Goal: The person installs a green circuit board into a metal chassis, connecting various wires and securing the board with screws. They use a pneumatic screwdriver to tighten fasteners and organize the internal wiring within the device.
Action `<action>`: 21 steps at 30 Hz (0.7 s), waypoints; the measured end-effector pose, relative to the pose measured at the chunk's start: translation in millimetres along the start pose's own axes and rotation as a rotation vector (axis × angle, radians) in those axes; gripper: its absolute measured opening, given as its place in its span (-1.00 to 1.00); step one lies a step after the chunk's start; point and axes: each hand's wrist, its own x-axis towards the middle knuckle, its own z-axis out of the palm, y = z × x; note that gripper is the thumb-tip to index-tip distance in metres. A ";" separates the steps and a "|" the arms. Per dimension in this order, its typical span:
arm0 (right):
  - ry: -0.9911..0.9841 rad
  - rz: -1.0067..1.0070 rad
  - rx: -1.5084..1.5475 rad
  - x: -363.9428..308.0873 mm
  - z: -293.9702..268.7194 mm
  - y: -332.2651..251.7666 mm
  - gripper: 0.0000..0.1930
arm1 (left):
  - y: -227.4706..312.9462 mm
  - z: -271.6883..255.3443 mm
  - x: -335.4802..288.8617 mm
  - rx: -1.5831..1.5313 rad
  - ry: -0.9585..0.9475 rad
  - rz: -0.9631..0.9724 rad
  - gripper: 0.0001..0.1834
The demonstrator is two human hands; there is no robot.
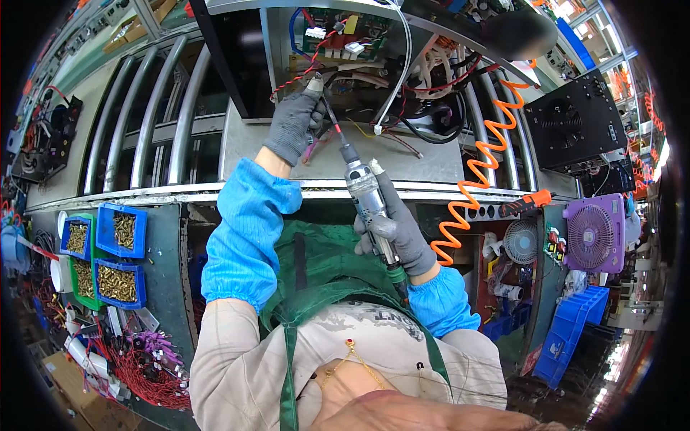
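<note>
Head view: right hand [404, 235] grips power driver [365, 190], shaft [337, 126] slanting up-left toward cabinet [233, 65]; left hand [293, 123] nearer it, curled, contents unclear.

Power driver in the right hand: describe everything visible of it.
The driver has a slim, silvery, metallic-looking body with a darker collar in front, a long thin bit with a red section, and a green ring near the rear. It slants, bit pointing up and to the left, toward the open case. The gloved right hand wraps its body. The bit's tip is close to the gloved left hand; whether they touch, or whether the driver is running, cannot be told.
</note>
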 end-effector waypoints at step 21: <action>-0.044 -0.099 0.344 -14.7 -26.0 13.3 -0.03 | -3.7 49.5 -7.1 -0.229 -0.163 -0.171 -0.75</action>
